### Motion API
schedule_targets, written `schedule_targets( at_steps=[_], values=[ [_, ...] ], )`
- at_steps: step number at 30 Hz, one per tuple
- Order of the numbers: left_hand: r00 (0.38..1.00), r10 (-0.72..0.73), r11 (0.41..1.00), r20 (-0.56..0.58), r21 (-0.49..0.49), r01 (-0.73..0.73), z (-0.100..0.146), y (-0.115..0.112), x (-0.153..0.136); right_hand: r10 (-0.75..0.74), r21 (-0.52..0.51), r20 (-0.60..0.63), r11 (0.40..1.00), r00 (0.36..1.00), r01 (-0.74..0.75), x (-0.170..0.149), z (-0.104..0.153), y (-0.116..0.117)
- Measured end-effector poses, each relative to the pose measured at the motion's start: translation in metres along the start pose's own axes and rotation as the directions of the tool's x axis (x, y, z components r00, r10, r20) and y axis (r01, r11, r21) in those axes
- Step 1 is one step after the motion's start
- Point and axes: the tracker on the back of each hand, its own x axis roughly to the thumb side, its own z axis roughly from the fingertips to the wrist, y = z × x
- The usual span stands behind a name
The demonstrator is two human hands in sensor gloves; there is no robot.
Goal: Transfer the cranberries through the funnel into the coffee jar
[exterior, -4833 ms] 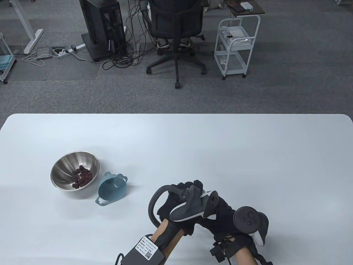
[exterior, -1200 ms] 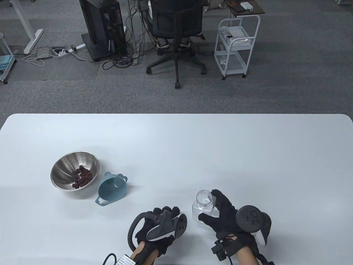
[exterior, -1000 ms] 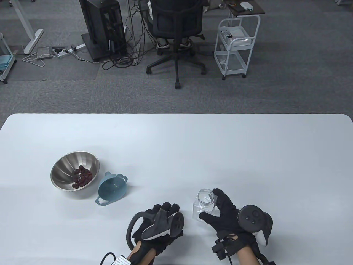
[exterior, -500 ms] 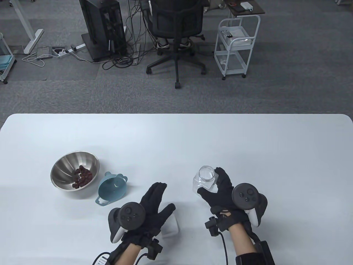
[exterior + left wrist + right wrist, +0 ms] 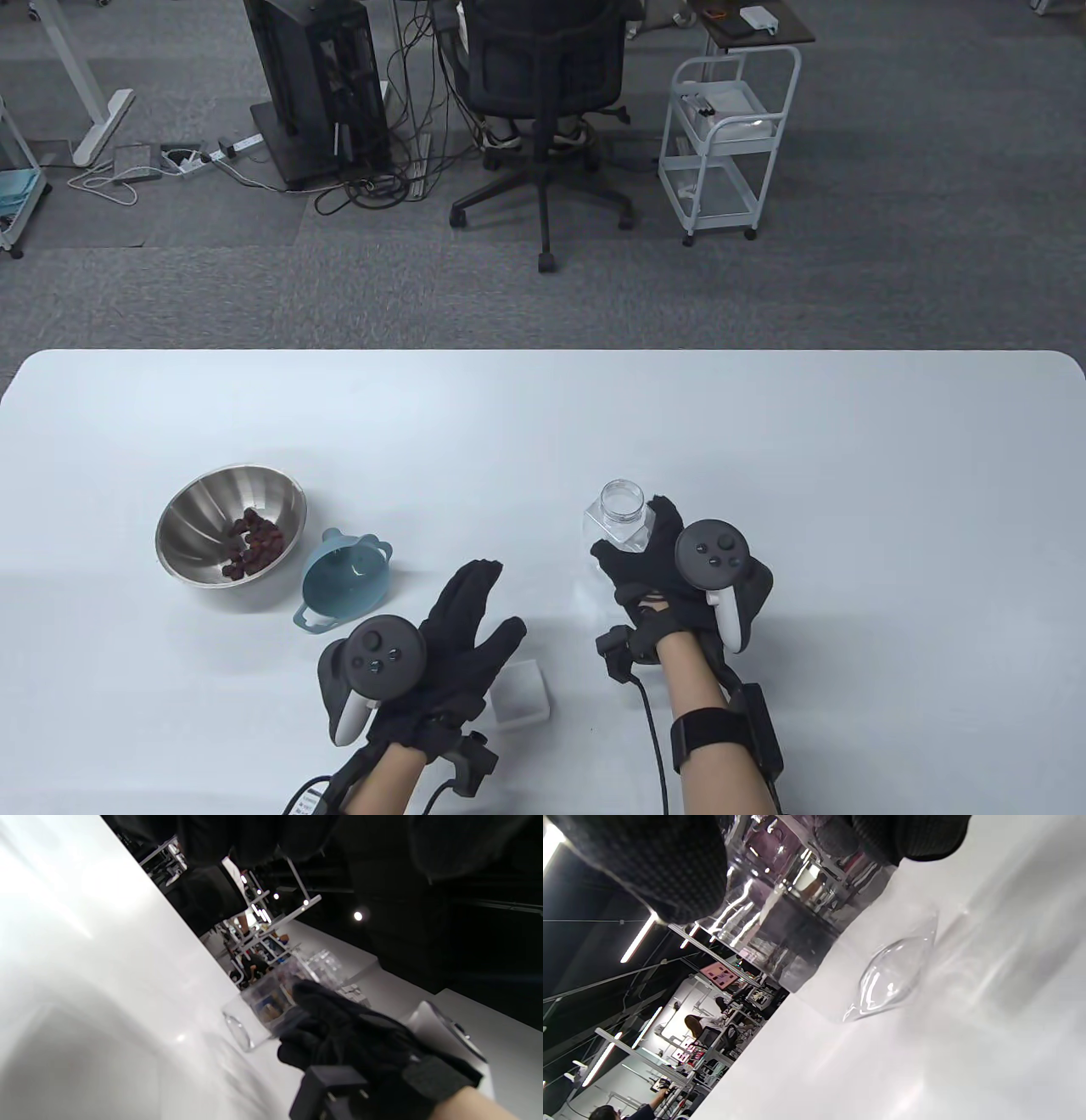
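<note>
My right hand (image 5: pixel 638 543) grips an open clear plastic jar (image 5: pixel 619 519) by its side, upright, right of the table's middle. In the right wrist view the jar (image 5: pixel 797 921) fills the top, its base at or just above the table, with my fingers (image 5: pixel 661 866) around it. My left hand (image 5: pixel 475 598) is open, fingers stretched forward, holding nothing. It is right of the blue funnel (image 5: pixel 346 586), which lies on its side. A steel bowl (image 5: pixel 204 518) with cranberries (image 5: pixel 253 543) stands left of the funnel. The left wrist view shows the jar (image 5: pixel 271 1001) in my right hand (image 5: pixel 339 1027).
A white square lid (image 5: pixel 519 696) lies on the white table (image 5: pixel 764 441) just right of my left wrist. Beyond the table's far edge are an office chair (image 5: pixel 543 85), a white cart (image 5: pixel 730 127) and a computer tower (image 5: pixel 314 76).
My left hand has turned palm down, opened and left the white lid on the table. My right hand has carried the jar away from the near edge and a little left.
</note>
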Motion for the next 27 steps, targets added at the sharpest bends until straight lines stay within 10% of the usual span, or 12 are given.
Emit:
schedule_targets(
  at_steps=[19, 27],
  values=[
    [1.000, 0.009, 1.000, -0.009, -0.005, -0.009, 0.000, 0.001, 0.000, 0.069, 0.051, -0.041, 0.996, 0.997, -0.066, -0.015, 0.002, 0.014],
    [0.981, -0.192, 0.981, -0.015, 0.036, 0.192, -0.006, 0.027, 0.009, 0.108, 0.101, 0.026, 0.989, 0.994, -0.110, -0.011, 0.009, -0.015]
  ],
)
